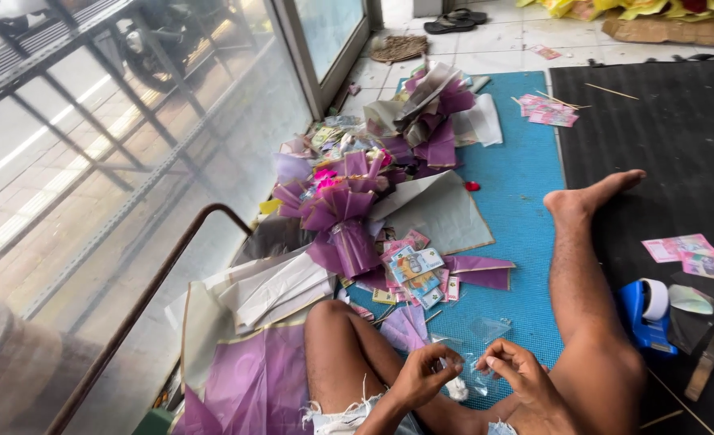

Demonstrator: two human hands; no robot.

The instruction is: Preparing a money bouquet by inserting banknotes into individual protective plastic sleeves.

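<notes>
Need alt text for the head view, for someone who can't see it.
A person seated on a blue mat pinches a small clear plastic piece between left hand and right hand. Ahead lie a purple wrapped bouquet, banknotes and a blue tape dispenser.

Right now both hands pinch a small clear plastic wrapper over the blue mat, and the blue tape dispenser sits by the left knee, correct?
Not quite. In the head view the blue tape dispenser sits on the black mat by the right leg. Both hands, left and right, do pinch the small clear plastic wrapper.
</notes>
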